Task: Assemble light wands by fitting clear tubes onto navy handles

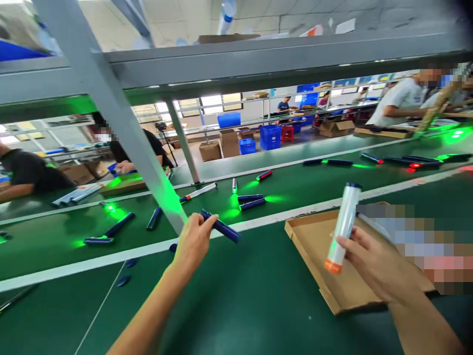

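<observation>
My left hand pinches one end of a dark blue tube, which slants down to the right above the near edge of the belt. My right hand is closed round a clear, whitish tube with a dark cap at its top and an orange end at its bottom. That tube is tilted over an open cardboard tray. On the green belt lie several dark and whitish tubes, some glowing green or red. A few small dark blue caps rest on the green table left of my left hand.
A slanted grey metal post rises just behind my left hand, under a long overhead beam. People work across the belt at left and right. Blue crates and cardboard boxes stand beyond.
</observation>
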`<state>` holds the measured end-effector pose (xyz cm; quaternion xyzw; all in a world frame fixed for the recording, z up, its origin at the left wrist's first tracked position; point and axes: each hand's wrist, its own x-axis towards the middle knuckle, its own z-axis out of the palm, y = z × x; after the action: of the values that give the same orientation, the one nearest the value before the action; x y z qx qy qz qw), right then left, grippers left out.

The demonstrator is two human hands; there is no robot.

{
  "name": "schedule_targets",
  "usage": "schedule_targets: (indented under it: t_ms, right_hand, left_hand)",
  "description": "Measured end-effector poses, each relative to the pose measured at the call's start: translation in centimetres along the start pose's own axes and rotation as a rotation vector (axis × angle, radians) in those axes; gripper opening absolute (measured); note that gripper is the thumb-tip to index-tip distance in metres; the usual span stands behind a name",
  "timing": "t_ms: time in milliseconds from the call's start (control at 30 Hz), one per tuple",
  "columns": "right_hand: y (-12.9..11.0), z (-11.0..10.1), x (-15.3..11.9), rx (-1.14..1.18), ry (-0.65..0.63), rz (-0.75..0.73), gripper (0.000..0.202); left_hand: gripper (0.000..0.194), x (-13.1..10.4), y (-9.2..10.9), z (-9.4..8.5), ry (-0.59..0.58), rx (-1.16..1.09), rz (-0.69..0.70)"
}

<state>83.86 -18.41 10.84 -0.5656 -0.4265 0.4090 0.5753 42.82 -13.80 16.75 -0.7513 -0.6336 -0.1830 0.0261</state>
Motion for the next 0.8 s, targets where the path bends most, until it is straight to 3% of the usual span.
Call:
schedule_targets:
  t_ms: [100, 200, 267, 400, 533, 667, 800]
  right_hand:
    - [-2.0, 7.4, -3.9, 0.218, -0.206, 0.057, 0.037]
    - [-4.3, 13.7, -7.2, 0.421, -0.424, 0.100, 0.034]
    - [-5.4, 16.6, -8.6, 0.487, -0.502, 0.141, 0.029]
    - [-6.3, 19.3, -9.8, 0.465, -0.522, 0.217, 0.024]
    - [-6.4, 20.6, -9.9, 0.639, -0.426, 0.198, 0.027]
    - [-6.5, 22.1, -10.5, 0.664, -0.289, 0.199, 0.029]
    - [-6.2, 23.0, -11.7, 0.644, -0.230, 0.187, 0.031]
  left_hand:
    - [0.040, -6.5, 1.7, 0.0, -0.041, -0.355, -0.074]
    - [0.044, -12.2, 3.6, 0.9, -0.068, -1.160, -0.273]
    - [0.049, -15.0, 4.5, 1.4, -0.096, -1.600, -0.329]
    - [0.034, -18.7, 5.1, 1.8, -0.218, -2.070, -0.307]
    - [0.033, -20.6, 5.3, 2.3, -0.245, -2.095, -0.336]
    - [0.072, -21.0, 6.0, 2.7, -0.292, -1.905, -0.329]
    - [0.058, -21.0, 7.4, 2.2, -0.357, -1.699, -0.438]
